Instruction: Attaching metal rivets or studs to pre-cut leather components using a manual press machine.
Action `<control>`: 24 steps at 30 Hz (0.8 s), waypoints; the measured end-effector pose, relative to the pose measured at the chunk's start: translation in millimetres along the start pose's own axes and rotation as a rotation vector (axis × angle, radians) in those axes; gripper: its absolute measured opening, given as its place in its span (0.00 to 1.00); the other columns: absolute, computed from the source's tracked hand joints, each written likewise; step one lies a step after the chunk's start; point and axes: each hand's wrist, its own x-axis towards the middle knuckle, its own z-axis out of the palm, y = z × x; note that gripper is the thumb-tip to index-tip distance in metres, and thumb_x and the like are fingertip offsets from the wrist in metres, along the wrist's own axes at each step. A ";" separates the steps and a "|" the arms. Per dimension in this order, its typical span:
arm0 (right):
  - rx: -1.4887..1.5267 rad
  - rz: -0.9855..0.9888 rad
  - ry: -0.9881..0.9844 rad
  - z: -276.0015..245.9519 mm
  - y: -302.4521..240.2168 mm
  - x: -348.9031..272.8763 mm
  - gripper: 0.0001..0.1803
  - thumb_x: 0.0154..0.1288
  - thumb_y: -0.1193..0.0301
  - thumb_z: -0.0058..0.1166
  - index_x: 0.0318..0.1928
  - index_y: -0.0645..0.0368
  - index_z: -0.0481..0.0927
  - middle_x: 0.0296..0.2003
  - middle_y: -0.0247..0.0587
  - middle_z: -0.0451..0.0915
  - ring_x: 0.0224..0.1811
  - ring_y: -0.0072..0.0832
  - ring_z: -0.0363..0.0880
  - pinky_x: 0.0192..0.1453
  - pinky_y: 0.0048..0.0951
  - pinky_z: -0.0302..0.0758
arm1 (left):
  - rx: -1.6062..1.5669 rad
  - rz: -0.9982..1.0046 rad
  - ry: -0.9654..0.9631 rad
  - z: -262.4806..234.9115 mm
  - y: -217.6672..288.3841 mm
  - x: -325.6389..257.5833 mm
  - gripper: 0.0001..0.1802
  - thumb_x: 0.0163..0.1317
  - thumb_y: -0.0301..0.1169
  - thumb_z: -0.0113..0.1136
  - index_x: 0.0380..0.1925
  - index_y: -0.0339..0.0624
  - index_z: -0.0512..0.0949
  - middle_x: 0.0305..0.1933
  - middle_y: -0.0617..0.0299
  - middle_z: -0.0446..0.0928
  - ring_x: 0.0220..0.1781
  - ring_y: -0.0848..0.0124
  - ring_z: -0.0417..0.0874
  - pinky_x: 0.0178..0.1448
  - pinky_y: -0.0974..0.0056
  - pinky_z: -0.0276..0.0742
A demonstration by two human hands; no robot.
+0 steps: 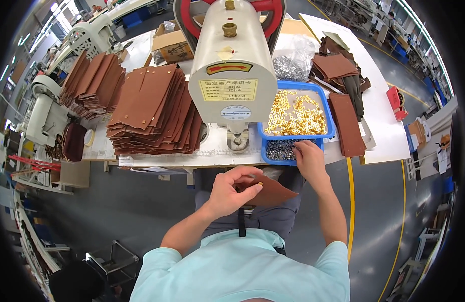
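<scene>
My left hand (227, 194) is closed on a brown leather piece (275, 192) in front of the table edge, just above my lap. A small gold stud (260, 184) shows on the leather by my thumb. My right hand (311, 160) reaches into a small blue tray (266, 156) of dark silver metal fasteners (281, 150), its fingers drawn together; whatever is between the fingertips is too small to make out. Directly behind sits a larger blue tray (329, 108) with many loose gold fasteners (297, 117). A cream press machine (232, 75) stands ahead, its tool (237, 138) over the table.
Tall stacks of brown leather pieces (144, 100) (94, 83) fill the table's left side. More leather (347, 123) lies right of the trays. A plastic bag of silver fasteners (291, 65) and a cardboard box (172, 45) stand behind. Another machine (44, 113) is at far left.
</scene>
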 end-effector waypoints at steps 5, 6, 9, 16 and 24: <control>-0.107 0.084 -0.127 15.9 15.1 1.5 0.10 0.60 0.75 0.64 0.44 0.59 0.86 0.36 0.48 0.81 0.42 0.49 0.84 0.47 0.47 0.80 | 0.063 0.211 0.018 2.7 1.5 -1.7 0.18 0.61 0.24 0.70 0.52 0.38 0.83 0.42 0.58 0.88 0.40 0.76 0.87 0.45 0.70 0.83; -0.125 0.077 -0.132 18.3 17.5 1.4 0.09 0.60 0.75 0.64 0.42 0.59 0.87 0.35 0.48 0.81 0.41 0.49 0.84 0.46 0.47 0.80 | 0.049 0.259 0.015 2.8 -0.9 -1.0 0.16 0.61 0.23 0.70 0.51 0.38 0.84 0.42 0.59 0.88 0.40 0.76 0.87 0.45 0.70 0.83; -0.146 0.075 -0.115 24.7 26.3 2.1 0.07 0.60 0.75 0.64 0.39 0.59 0.87 0.34 0.46 0.81 0.38 0.48 0.84 0.44 0.47 0.81 | 0.026 0.316 -0.010 0.9 -1.9 -2.9 0.12 0.62 0.21 0.68 0.47 0.37 0.85 0.42 0.60 0.88 0.39 0.75 0.87 0.44 0.70 0.83; -0.134 0.027 -0.033 19.4 18.9 -0.4 0.04 0.60 0.74 0.64 0.36 0.57 0.88 0.33 0.43 0.84 0.36 0.46 0.85 0.43 0.43 0.81 | 0.104 0.560 -0.087 -3.3 -3.0 1.0 0.16 0.52 0.12 0.68 0.40 0.40 0.86 0.38 0.60 0.86 0.36 0.68 0.87 0.38 0.67 0.82; 0.815 0.247 -0.341 -60.3 -80.6 -7.1 0.05 0.64 0.79 0.66 0.41 0.63 0.89 0.37 0.40 0.88 0.39 0.24 0.85 0.44 0.26 0.80 | 0.280 0.841 -0.065 -7.3 -0.1 5.4 0.16 0.42 0.12 0.70 0.33 0.39 0.85 0.36 0.59 0.85 0.36 0.63 0.89 0.38 0.65 0.85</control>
